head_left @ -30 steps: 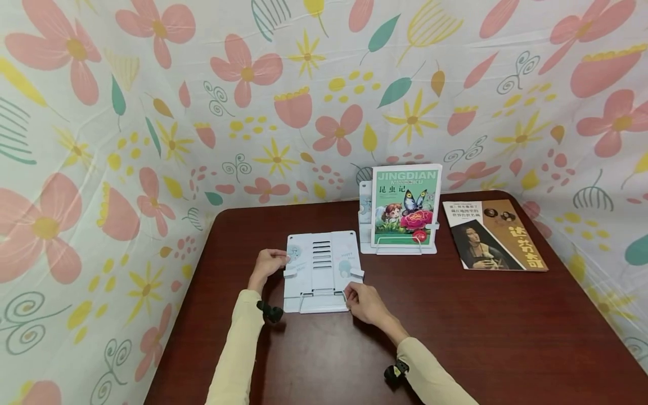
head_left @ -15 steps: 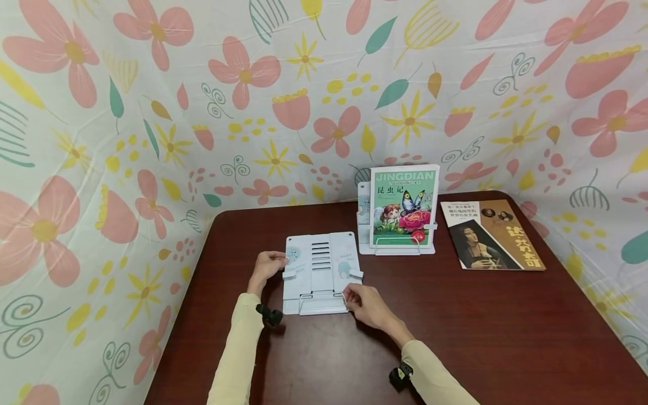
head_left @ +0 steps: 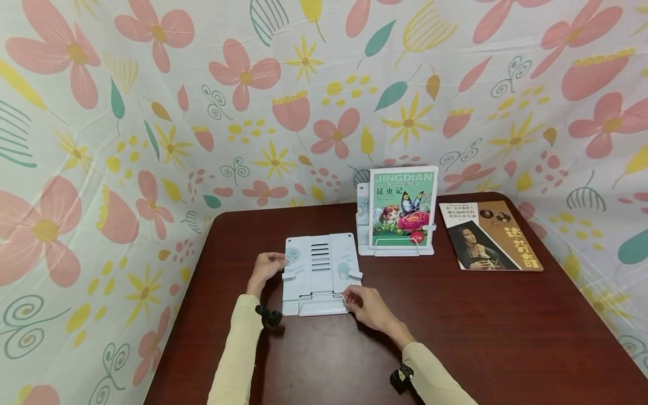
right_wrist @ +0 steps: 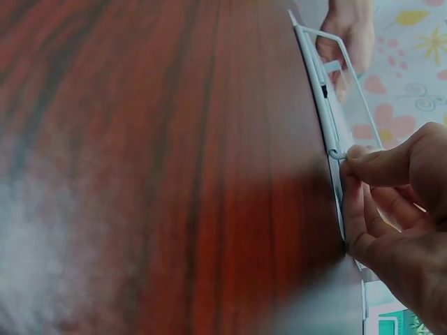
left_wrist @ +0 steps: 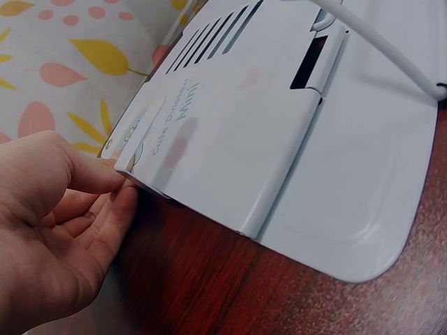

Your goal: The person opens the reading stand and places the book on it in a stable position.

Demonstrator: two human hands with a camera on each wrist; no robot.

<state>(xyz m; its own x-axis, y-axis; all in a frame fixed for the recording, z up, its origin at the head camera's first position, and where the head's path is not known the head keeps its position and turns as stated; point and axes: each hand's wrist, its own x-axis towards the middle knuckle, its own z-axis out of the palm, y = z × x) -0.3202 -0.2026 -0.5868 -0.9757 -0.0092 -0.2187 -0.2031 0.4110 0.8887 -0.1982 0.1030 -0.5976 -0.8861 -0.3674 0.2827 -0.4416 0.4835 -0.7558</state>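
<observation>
A white metal book stand (head_left: 323, 278) with a slotted middle, side clips and a wire page holder lies folded low on the table. My left hand (head_left: 265, 270) pinches its left edge; in the left wrist view the thumb is at the edge beside a clip and the curled fingers are below, near the printed panel (left_wrist: 216, 153). My right hand (head_left: 372, 306) grips the lower right corner. Seen from the right wrist, thumb and fingertips of that hand (right_wrist: 401, 209) pinch the stand's edge beside the end of the wire holder (right_wrist: 359, 89).
Behind to the right, a second white stand (head_left: 362, 225) props up a green children's book (head_left: 400, 211) with a butterfly cover. Further right a brown and white art book (head_left: 491, 236) lies flat on the dark red table (head_left: 455, 315). A flower-patterned cloth (head_left: 243, 169) hangs behind.
Both hands keep their hold on the stand at the same spots. The whole head view shifts slightly; nothing else visibly moves.
</observation>
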